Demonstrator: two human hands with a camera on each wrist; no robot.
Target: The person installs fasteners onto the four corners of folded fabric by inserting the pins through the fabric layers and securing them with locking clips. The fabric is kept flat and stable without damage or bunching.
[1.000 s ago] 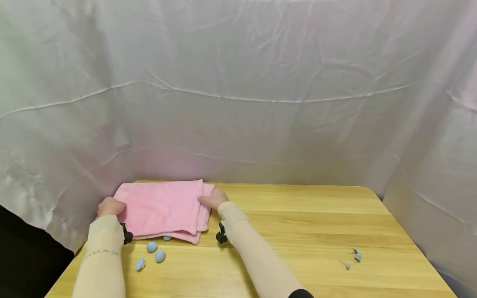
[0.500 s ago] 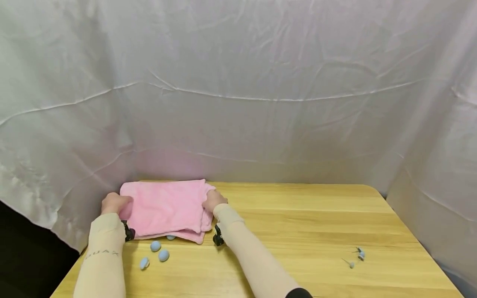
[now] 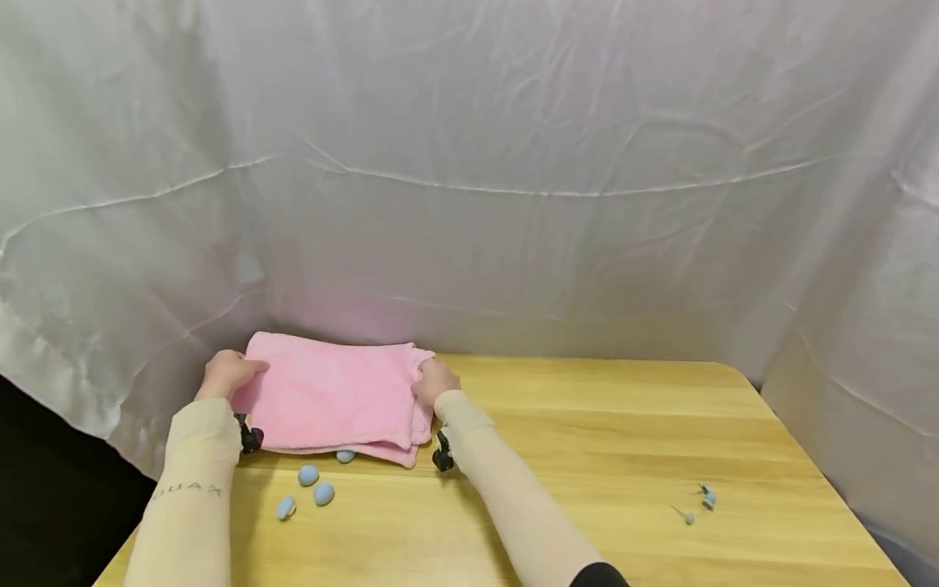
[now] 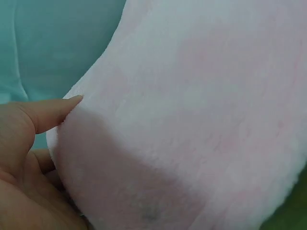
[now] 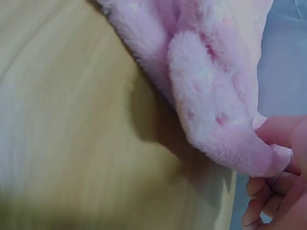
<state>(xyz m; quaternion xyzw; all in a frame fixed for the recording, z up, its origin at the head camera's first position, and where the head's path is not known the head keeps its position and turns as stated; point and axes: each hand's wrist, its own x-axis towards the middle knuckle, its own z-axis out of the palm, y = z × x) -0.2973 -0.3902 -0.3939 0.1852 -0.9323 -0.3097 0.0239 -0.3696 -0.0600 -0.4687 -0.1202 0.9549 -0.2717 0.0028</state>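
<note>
A folded pink fleecy cloth (image 3: 333, 391) spans between both hands at the far left of the table. My left hand (image 3: 229, 373) pinches its left edge; in the left wrist view the thumb (image 4: 57, 112) lies on top with the fingers beneath. My right hand (image 3: 436, 381) grips the right edge, and in the right wrist view the bunched layers (image 5: 216, 110) are pinched between thumb and fingers. The far edge of the cloth is raised against the curtain. A blue rounded piece (image 3: 346, 456) peeks from under the near edge.
Several blue domed pieces, one a mushroom-like piece (image 3: 286, 508), lie on the wooden table (image 3: 557, 456) in front of the cloth. Small blue-headed pins (image 3: 707, 497) lie at the right. A grey curtain (image 3: 513, 204) hangs behind and along both sides.
Both hands have lifted the pink cloth a little and shifted it slightly right and away. The right hand's grip has closed further over the layered edge. More of one blue piece shows.
</note>
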